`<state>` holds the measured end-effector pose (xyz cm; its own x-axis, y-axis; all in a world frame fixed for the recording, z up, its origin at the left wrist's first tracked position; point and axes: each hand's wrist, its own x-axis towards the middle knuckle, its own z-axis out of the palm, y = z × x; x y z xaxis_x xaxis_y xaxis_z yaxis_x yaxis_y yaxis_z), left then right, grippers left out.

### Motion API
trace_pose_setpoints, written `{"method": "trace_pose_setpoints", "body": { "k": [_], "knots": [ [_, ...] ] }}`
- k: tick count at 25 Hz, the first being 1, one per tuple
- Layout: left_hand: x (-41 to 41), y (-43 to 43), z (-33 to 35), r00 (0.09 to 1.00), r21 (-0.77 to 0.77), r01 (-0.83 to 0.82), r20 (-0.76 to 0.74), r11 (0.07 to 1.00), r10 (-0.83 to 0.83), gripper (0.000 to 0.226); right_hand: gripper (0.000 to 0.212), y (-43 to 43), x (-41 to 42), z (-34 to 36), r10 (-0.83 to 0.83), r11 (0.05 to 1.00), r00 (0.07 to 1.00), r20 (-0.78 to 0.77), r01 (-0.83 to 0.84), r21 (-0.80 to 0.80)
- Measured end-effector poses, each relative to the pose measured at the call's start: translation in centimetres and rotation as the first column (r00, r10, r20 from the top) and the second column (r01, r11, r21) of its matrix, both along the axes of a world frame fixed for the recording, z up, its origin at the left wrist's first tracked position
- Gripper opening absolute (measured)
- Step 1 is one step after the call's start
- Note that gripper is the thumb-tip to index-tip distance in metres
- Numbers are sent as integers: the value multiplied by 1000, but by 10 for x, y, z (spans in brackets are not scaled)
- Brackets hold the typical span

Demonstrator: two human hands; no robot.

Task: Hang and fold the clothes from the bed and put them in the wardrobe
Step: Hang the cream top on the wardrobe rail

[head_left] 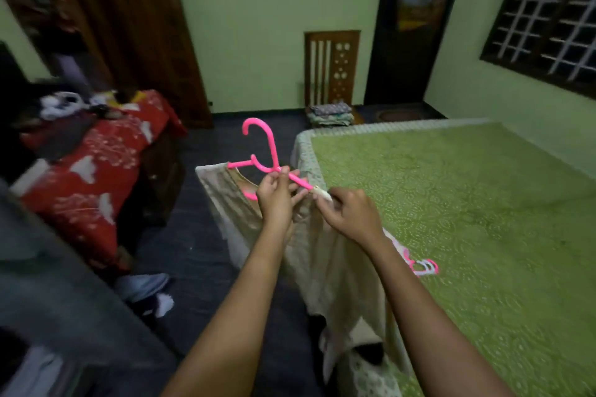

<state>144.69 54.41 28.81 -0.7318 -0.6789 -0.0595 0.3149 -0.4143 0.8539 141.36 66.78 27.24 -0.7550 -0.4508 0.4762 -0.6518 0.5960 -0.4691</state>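
A home bedroom: green-covered bed (451,203), wooden chair (332,68), latticed window (545,10), green walls (274,26).

Pink hanger (262,147): left end hidden inside beige garment (338,267); spare hangers (426,267) blurred, count unclear.

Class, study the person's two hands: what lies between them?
In the head view, a short stretch of one arm of the pink hanger bridges the left hand and right hand, with the beige garment draped beneath it.

Glossy pink plastic hanger (261,151), soft beige cloth garment (329,264), wooden chair (332,68).
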Motion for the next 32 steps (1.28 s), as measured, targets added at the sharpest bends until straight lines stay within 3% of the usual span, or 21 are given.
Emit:
{"method": "trace_pose_setpoints", "body": {
  "k": [5, 8, 11, 14, 20, 30, 32],
  "knots": [
    [84, -60, 84, 962, -6, -206, -184, 978, 202, 12, 60, -64, 50, 92, 242, 969, 959, -148, -245, 0],
    [143, -96, 129, 917, -33, -325, -257, 945, 306, 11, 47, -96, 90, 137, 378, 922, 913, -154, -386, -28],
    [207, -132, 169, 881, -36, -404, -284, 914, 378, 12, 27, -127, 137, 169, 580, 795, 801, -149, -597, -109],
    [272, -159, 205, 845, -11, -454, -324, 891, 426, 16, 26, -157, 188, 203, 737, 625, 658, -155, -751, -213],
    [366, -195, 282, 756, -59, -533, -481, 844, 444, 16, 23, -206, 277, 272, 665, 517, 616, -422, -787, -335],
    [477, -302, 382, 760, -126, -562, -467, 817, 451, 13, 21, -319, 400, 349, 522, 525, 704, -482, -710, -469],
    [500, -324, 402, 741, -153, -614, -451, 774, 498, 12, 20, -341, 416, 376, 508, 534, 711, -486, -703, -470]
  ]
}}
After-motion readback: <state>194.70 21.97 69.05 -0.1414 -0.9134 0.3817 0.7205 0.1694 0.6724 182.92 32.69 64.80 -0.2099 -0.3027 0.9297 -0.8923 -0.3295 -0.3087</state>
